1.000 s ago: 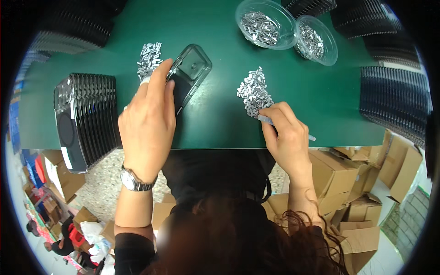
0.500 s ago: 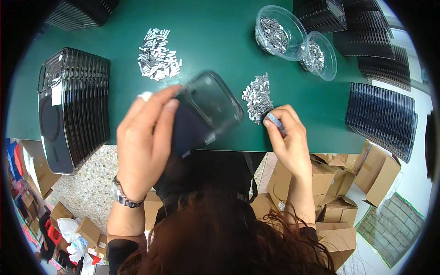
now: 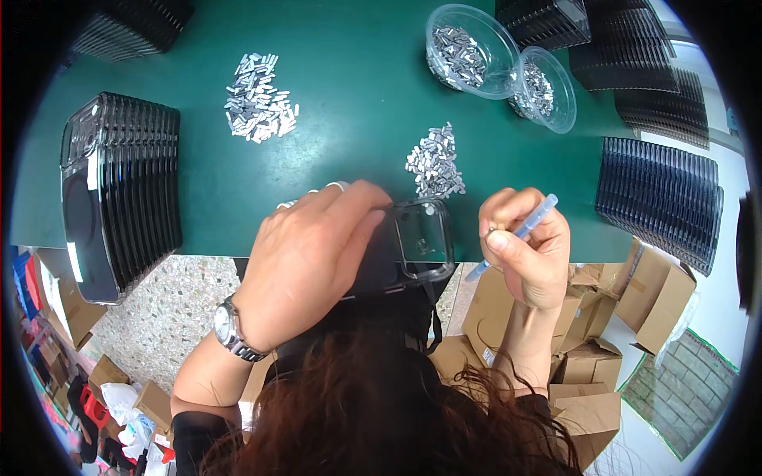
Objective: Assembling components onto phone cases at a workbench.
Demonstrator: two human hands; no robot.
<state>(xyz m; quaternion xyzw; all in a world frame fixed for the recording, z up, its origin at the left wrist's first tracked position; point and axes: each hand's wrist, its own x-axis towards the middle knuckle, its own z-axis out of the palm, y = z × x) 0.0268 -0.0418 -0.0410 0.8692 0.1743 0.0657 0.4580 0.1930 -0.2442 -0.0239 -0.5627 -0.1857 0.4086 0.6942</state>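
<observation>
My left hand [image 3: 309, 250] is closed on a phone case [image 3: 425, 238], dark at one part and see-through at the end with the camera opening. It tilts at the table's near edge, and the fingers partly cover it. To its right, my right hand [image 3: 530, 247] grips a translucent pale-blue pen-like stick [image 3: 541, 213]. A tiny dark bit shows at the thumb tip, too small to name. Just beyond the case lies a pile of small silvery pieces [image 3: 436, 163]. Farther left is another pile of longer silvery pieces [image 3: 258, 99].
A tall row of stacked phone cases [image 3: 139, 198] stands at left, and another stack [image 3: 659, 206] at right. Two clear plastic tubs [image 3: 496, 75] of silvery pieces sit at the far right. Cardboard boxes [image 3: 587, 317] lie below the green table [image 3: 349, 103].
My left hand has brought the phone case rightward and down toward the table edge. My right hand has left the small pile, moving right with the stick now raised.
</observation>
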